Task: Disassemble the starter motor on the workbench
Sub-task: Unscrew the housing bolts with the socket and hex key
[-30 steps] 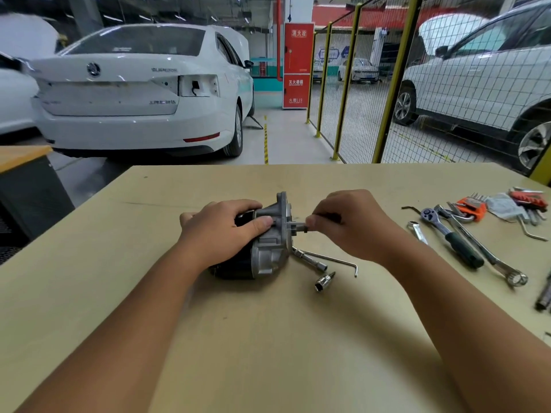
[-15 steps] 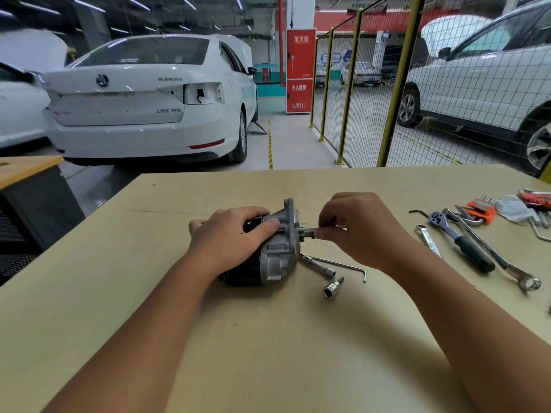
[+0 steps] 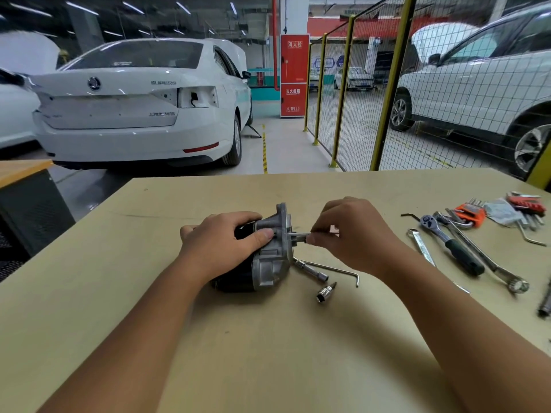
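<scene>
Left hand gripping starter motor, right hand pinching bolt

My L hand is sitting just left of frame centre, palm down, fingers curled over and clamping, thumb stretching right w/ its tip near mid-frame. L forearm is running down to the lower-left corner. My R hand is sitting just right of centre, knuckles up, thumb & index pinching together at their tips, pointing left. R forearm is slanting to the lower-right edge. Both wrists are bare.
</scene>
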A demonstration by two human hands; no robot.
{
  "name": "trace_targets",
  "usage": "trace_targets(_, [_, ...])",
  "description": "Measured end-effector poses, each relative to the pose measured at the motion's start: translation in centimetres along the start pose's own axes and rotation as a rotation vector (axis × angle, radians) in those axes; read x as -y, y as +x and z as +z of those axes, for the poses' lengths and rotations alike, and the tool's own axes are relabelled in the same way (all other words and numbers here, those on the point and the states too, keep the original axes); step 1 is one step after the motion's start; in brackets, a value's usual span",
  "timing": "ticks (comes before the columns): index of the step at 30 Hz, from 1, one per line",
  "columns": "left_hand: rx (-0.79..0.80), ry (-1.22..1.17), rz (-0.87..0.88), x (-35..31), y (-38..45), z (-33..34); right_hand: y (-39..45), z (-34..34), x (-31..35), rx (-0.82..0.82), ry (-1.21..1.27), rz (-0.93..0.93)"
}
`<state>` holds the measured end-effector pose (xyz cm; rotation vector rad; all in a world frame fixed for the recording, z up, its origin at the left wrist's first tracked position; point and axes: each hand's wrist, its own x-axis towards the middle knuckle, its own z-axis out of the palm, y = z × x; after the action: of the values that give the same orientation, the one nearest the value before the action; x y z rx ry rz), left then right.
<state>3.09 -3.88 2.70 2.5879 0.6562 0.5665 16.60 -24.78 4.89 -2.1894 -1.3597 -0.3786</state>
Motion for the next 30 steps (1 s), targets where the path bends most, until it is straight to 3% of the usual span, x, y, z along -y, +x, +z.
trace_targets(5, [-0.008, 0.028, 0.02, 0.18, 0.03, 0.1, 0.03, -0.09, 0.22, -0.093, 0.082, -0.016])
trace_targets(12, [-0.028, -0.016, 0.024, 0.23, 0.06, 0.17, 0.01, 0.43, -0.25, 0.033, 0.131, 0.014])
trace_targets(18, [-0.022, 0.0, 0.009, 0.28, 0.19, 0.26, 0.13, 0.24, 0.27, -0.014, -0.019, 0.001])
trace_targets(30, [-0.026, -0.008, 0.018, 0.26, 0.15, 0.28, 0.09, 0.37, -0.27, 0.014, 0.119, 0.024])
